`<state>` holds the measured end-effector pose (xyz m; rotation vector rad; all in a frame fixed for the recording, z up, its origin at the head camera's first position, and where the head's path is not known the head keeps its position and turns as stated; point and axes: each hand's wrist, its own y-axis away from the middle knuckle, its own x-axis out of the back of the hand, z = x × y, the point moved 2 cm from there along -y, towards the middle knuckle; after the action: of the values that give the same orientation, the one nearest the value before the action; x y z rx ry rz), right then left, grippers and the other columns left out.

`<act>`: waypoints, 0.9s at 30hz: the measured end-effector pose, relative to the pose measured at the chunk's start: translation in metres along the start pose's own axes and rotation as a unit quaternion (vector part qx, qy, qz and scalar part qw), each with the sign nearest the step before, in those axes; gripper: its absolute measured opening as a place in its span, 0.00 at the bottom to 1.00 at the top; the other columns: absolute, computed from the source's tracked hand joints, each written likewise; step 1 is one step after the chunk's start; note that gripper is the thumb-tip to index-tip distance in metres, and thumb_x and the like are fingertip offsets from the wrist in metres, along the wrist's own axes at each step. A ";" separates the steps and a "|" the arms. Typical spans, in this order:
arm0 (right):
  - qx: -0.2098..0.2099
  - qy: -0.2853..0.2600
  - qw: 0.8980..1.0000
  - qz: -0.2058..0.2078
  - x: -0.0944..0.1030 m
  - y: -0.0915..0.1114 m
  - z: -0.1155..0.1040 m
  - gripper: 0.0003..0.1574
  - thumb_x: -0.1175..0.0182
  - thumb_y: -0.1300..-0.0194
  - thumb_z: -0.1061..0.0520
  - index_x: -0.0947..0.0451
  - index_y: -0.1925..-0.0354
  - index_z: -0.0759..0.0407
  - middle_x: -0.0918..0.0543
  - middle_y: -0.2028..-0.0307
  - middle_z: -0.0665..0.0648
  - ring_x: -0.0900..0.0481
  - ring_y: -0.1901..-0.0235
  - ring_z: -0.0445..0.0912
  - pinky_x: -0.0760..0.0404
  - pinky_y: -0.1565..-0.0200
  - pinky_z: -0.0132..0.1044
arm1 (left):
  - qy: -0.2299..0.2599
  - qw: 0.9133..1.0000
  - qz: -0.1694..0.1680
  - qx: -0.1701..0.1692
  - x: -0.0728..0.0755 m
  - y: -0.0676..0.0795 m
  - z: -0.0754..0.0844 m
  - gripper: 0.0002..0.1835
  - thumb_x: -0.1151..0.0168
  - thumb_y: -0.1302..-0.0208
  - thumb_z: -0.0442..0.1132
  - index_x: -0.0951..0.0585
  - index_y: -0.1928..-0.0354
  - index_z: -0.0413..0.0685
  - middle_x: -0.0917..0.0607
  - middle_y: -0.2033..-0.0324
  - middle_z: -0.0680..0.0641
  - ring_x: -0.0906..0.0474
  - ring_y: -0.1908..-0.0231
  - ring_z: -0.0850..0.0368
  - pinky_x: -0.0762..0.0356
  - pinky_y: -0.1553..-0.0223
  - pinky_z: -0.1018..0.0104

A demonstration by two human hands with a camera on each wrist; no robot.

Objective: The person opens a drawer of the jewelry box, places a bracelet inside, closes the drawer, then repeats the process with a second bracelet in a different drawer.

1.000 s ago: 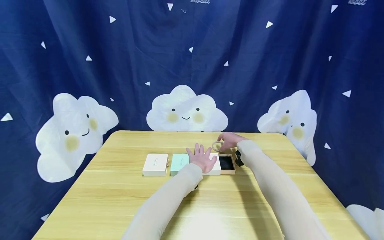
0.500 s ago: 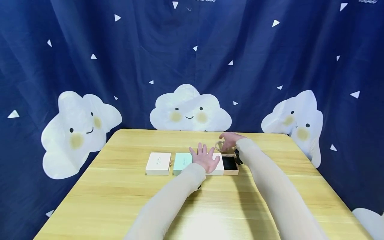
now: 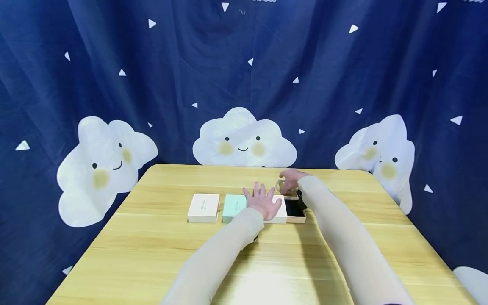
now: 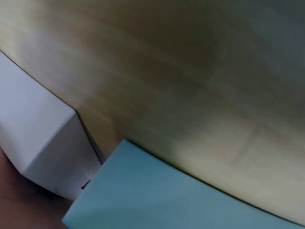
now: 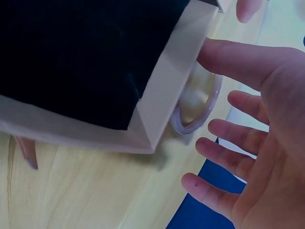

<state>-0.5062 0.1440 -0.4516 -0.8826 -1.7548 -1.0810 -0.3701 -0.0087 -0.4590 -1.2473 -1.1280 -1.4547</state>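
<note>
My left hand (image 3: 264, 203), fingers spread wide, rests on a white box (image 3: 281, 215). From this box's right side a drawer (image 3: 296, 220) with a black lining is pulled out. Behind the drawer, near its back edge, is a pale bangle (image 5: 190, 129). Close by, my right hand (image 3: 291, 180) reaches over with its thumb overlapping the bangle's top in the right wrist view. Its other fingers (image 5: 238, 136) are extended, with a visible gap to the bangle. A mint-green box (image 3: 234, 205) lies left of the white one, partly hidden behind my left hand.
Farther left sits another white box (image 3: 203, 207) with a small tab on its right side. The wooden table (image 3: 152, 254) has rounded far corners. A dark blue curtain (image 3: 244, 63) with cloud prints hangs right behind its far edge.
The whole head view has shifted a little, so the table and boxes appear farther right. My right hand has edged slightly left relative to the drawer; my left hand stays on the white box.
</note>
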 end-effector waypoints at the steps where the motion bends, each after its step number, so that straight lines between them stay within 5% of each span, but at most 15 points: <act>1: 0.002 0.003 1.000 -0.001 0.000 0.000 0.000 0.56 0.23 0.60 0.53 0.31 0.32 0.65 0.19 0.52 0.59 0.22 0.57 0.50 0.21 0.54 0.39 | 0.001 1.000 0.001 -0.001 0.000 0.000 0.000 0.35 0.74 0.25 0.68 0.45 0.20 0.69 0.46 0.20 0.46 0.59 0.20 0.43 0.58 0.29 0.27; 17: -0.005 0.040 0.999 -0.005 0.005 0.012 -0.017 0.53 0.27 0.56 0.55 0.31 0.32 0.66 0.19 0.45 0.62 0.24 0.56 0.51 0.22 0.55 0.40 | 0.007 1.000 -0.001 0.003 -0.003 -0.003 0.000 0.35 0.73 0.25 0.68 0.45 0.20 0.69 0.47 0.20 0.46 0.60 0.20 0.43 0.60 0.28 0.27; 27: 0.004 0.048 0.999 0.010 -0.002 0.002 -0.007 0.54 0.28 0.57 0.55 0.31 0.30 0.62 0.18 0.45 0.60 0.24 0.57 0.51 0.23 0.56 0.41 | -0.004 1.000 -0.008 0.006 -0.008 -0.009 0.000 0.36 0.75 0.26 0.69 0.47 0.20 0.71 0.48 0.20 0.46 0.62 0.20 0.43 0.61 0.29 0.26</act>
<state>-0.5019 0.1378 -0.4507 -0.8285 -1.6672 -1.0857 -0.3777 -0.0070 -0.4680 -1.2405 -1.1521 -1.4536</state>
